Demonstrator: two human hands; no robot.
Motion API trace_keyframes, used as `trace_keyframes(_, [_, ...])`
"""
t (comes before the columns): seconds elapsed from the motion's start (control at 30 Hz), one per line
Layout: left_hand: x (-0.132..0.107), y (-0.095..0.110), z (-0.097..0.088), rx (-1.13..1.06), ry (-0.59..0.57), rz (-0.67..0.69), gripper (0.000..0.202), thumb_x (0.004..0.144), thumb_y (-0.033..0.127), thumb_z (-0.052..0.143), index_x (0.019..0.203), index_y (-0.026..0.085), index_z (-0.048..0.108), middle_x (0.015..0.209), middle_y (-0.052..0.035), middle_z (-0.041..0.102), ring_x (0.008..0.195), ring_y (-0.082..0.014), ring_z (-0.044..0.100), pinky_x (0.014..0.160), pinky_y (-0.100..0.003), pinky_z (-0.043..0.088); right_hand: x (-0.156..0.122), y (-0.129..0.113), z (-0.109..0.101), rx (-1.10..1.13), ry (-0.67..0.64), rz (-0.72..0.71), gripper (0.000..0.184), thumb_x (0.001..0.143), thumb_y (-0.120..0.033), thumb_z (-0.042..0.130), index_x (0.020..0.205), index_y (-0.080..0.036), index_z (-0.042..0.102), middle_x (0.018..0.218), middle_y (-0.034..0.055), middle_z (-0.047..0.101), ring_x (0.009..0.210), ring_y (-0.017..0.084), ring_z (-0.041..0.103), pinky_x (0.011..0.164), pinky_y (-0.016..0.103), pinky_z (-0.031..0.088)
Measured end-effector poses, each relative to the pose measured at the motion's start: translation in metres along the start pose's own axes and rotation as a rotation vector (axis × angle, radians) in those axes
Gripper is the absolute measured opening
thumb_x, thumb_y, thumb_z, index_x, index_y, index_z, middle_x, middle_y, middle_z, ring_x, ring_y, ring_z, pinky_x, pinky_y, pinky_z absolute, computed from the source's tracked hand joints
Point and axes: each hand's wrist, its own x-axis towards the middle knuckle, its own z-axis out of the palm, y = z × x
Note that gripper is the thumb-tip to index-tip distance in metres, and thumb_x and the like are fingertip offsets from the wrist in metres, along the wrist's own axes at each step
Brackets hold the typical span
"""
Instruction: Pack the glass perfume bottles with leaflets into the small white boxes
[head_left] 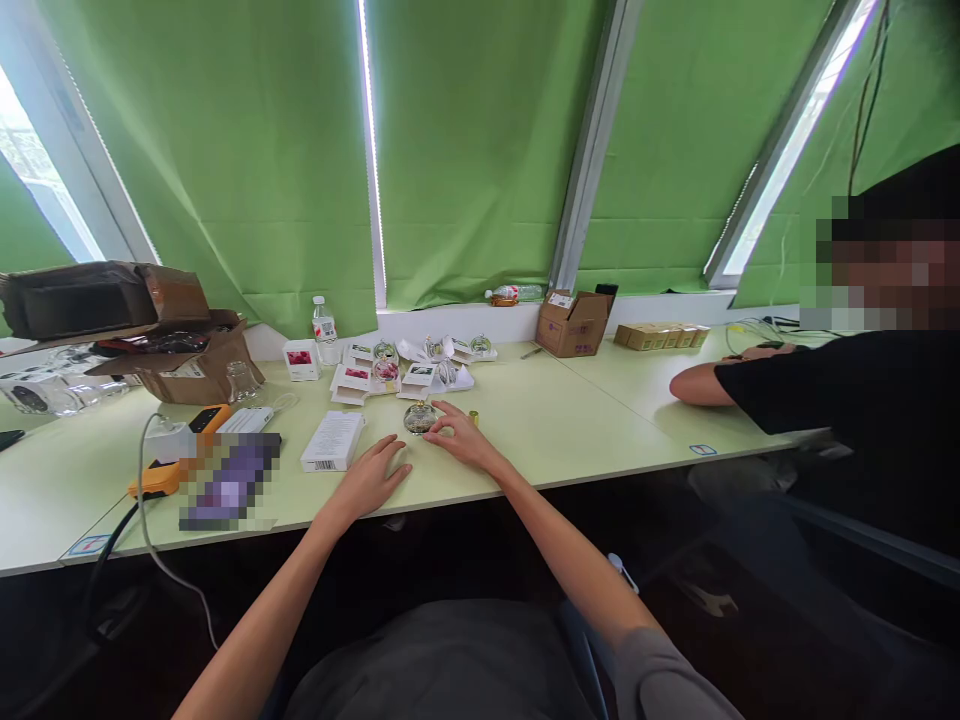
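My left hand (375, 475) lies flat on the pale green table (570, 420), fingers stretched out, holding nothing. A white box with a barcode (332, 441) lies just left of it. My right hand (457, 435) rests on the table further forward, its fingertips touching a small round glass ornament (419, 417). A tiny gold cap (473, 415) stands right of that hand. Behind these lie several white cards and more round glass ornaments (386, 368).
Open cardboard boxes (187, 365) stand at the left, a small one (574, 322) at the back. A water bottle (324, 330), an orange device (161, 475) with a cable and a blurred patch lie left. Another person's arm (705, 382) rests on the table at right.
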Motion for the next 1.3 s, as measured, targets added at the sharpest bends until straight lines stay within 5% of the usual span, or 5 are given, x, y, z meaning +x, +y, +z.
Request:
trace_keyframes(0.33, [0.000, 0.002, 0.000, -0.013, 0.039, 0.043, 0.042, 0.094, 0.046, 0.043, 0.125, 0.022, 0.056, 0.138, -0.0098, 0.052, 0.127, -0.0266, 0.049, 0.106, -0.042, 0.039, 0.004, -0.001, 0.005, -0.091, 0.090, 0.006, 0.021, 0.083, -0.039, 0.065, 0.081, -0.020, 0.073, 0.139, 0.0089, 0.051, 0.127, 0.027, 0.049, 0.108, 0.045, 0.033])
trace_keyframes(0.73, [0.001, 0.001, 0.002, 0.003, 0.036, 0.048, 0.043, 0.094, 0.046, 0.041, 0.125, 0.020, 0.056, 0.139, -0.0106, 0.051, 0.129, -0.0260, 0.048, 0.108, -0.041, 0.038, 0.011, 0.004, 0.012, -0.309, 0.022, -0.023, 0.015, 0.086, -0.030, 0.062, 0.081, -0.018, 0.070, 0.128, 0.0101, 0.057, 0.117, 0.025, 0.056, 0.100, 0.040, 0.041])
trace_keyframes(1.3, [0.000, 0.000, 0.002, -0.011, 0.037, 0.015, 0.050, 0.094, 0.046, 0.042, 0.136, 0.019, 0.044, 0.144, -0.0120, 0.045, 0.130, -0.0273, 0.046, 0.107, -0.042, 0.037, 0.005, 0.006, 0.011, -0.220, 0.017, -0.034, 0.016, 0.083, -0.034, 0.066, 0.077, -0.020, 0.069, 0.113, 0.0083, 0.057, 0.103, 0.021, 0.059, 0.092, 0.037, 0.046])
